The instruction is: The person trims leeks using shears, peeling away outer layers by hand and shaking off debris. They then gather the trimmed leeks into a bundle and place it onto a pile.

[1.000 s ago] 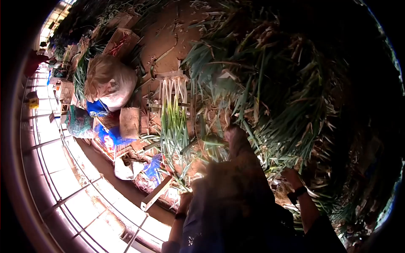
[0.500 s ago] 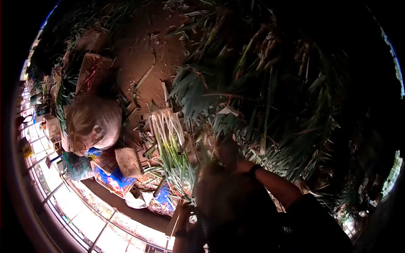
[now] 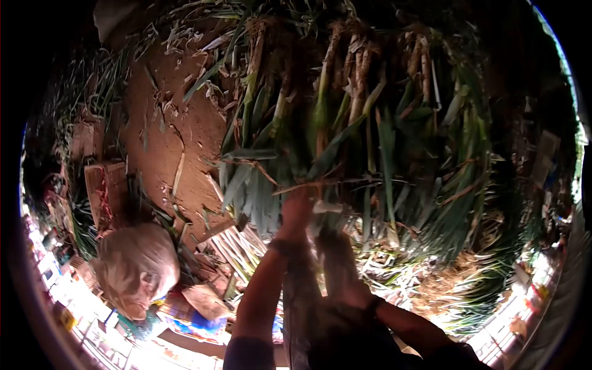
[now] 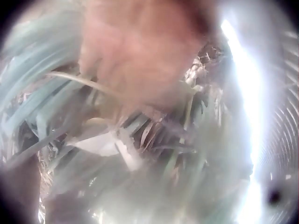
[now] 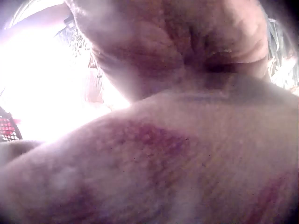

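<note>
This looks like a rough produce shed, shown by the broad heap of long, green, leafy stalks (image 3: 385,148), bare brown earthen floor (image 3: 154,169) and bulging beige plastic sack (image 3: 132,262).

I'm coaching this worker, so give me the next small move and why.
Probably grasp nearby leaves with the left hand: it is at the near edge of the leafy pile, no grip discernible, while the right hand lies nearer the body.
</note>
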Demonstrator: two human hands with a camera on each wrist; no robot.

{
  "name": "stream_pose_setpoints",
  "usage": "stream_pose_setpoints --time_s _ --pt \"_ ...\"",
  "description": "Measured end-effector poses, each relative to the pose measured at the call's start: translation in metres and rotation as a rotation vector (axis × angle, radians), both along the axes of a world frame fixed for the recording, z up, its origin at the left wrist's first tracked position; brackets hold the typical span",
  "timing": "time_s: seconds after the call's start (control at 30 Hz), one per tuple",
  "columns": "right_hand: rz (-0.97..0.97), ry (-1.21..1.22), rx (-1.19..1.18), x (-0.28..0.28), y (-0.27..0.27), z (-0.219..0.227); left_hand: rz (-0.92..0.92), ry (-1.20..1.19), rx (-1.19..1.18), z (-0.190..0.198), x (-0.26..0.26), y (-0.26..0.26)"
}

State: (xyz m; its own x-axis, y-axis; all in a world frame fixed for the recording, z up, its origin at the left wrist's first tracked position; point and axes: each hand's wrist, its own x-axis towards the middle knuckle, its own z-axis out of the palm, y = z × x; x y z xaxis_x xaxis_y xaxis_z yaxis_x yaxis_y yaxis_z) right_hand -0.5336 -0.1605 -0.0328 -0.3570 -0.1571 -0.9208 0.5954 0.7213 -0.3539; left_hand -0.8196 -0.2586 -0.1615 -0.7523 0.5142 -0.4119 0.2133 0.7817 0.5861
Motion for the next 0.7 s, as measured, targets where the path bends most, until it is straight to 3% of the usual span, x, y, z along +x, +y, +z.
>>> stream_pose_setpoints --time_s 0.07,0.17,0.27,0.3,0.37,0.4,0.43,0.5,0.53,0.57,0.6,0.63,0.67,0.7 --pt "-0.119 -0.087 0.015 -0.023 -0.007 0.018 -0.269 0.206 0.004 -0.032 -0.018 0.019" --pt "-0.208 -0.158 0.06 -0.024 -0.024 0.015 -0.302 0.181 -0.163 -0.056 -0.012 0.032" --pt "-0.157 -0.092 0.135 -0.017 -0.045 0.008 -0.248 -0.004 -0.161 -0.051 -0.014 0.03" --pt "-0.191 -0.213 0.087 -0.019 -0.045 0.005 -0.259 0.001 -0.159 -0.044 -0.015 0.025" --pt "-0.212 -0.157 0.129 -0.023 -0.049 0.006 -0.48 -0.039 -0.118 -0.014 -0.014 0.017" --pt "-0.226 -0.109 0.172 -0.021 -0.052 0.007 -0.497 -0.073 0.029 0.006 -0.012 0.01" --pt "-0.402 -0.007 0.122 -0.006 -0.056 -0.005 -0.515 -0.113 0.182 0.038 -0.015 0.007" --pt "-0.439 -0.029 0.101 -0.022 -0.049 0.006 -0.609 -0.473 0.107 0.11 -0.031 0.002" --pt "-0.456 -0.05 0.064 -0.041 -0.038 0.015 -0.622 -0.475 0.105 0.136 -0.031 -0.004" --pt "-0.71 -0.001 -0.152 -0.08 -0.012 0.048 -0.467 -0.524 0.239 0.158 -0.026 -0.011" --pt "-0.958 0.207 -0.244 -0.037 -0.022 -0.003 -0.298 -0.572 0.363 0.171 -0.017 -0.019" --pt "-1.156 0.427 -0.376 0.008 -0.032 -0.053 -0.283 -0.583 0.34 0.151 0.004 -0.039" --pt "-1.115 0.104 -0.187 0.045 -0.011 -0.074 -0.28 -0.794 0.424 0.112 0.039 -0.076" --pt "-0.824 0.476 0.047 -0.064 0.012 0.008 -0.251 -1.02 0.499 0.105 0.071 -0.118"
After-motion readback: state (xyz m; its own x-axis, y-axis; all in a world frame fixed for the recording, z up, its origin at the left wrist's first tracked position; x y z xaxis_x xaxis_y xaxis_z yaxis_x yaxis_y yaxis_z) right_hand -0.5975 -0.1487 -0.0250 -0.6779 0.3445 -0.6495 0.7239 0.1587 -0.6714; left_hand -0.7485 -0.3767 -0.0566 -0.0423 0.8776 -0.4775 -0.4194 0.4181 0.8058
